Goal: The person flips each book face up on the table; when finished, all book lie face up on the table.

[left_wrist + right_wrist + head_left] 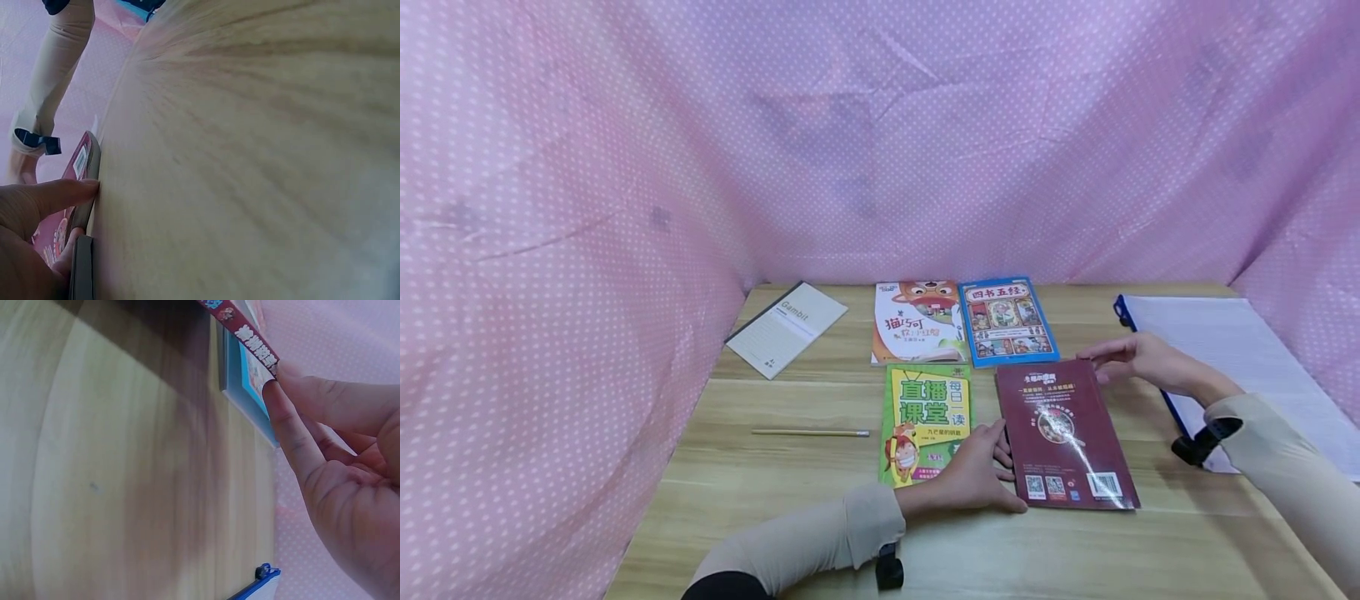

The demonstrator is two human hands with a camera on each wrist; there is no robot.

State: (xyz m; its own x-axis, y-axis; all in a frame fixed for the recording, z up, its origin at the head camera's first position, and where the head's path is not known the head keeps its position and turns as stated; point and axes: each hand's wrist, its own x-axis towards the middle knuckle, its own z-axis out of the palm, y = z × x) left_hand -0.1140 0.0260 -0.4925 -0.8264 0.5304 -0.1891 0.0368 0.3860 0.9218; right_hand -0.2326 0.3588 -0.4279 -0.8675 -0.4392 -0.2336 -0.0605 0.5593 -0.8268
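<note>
Hands are set at opposite edges of the dark red book [1063, 433], which lies flat on the counter [820, 533] just right of the green book [925, 421] and just below the blue book [1006, 321]. The left hand [973, 479] is rested with relaxed fingers against the book's left edge near its bottom corner; in the left wrist view a fingertip [84, 186] is seen touching that edge. The right hand [1138, 357] is held at the top right corner, where the corner is pinched between thumb and finger, as the right wrist view shows.

For this step to go well, the book is best steadied at both edges at once, with light and even pressure, so that its sides are kept parallel to the neighbouring books and the glossy cover is not creased at the pinched corner.

Counted on the counter: four picture books, the fourth being the white book [917, 321]; one notebook [786, 327]; one pencil [811, 432]; one zip pouch [1240, 358].
</note>
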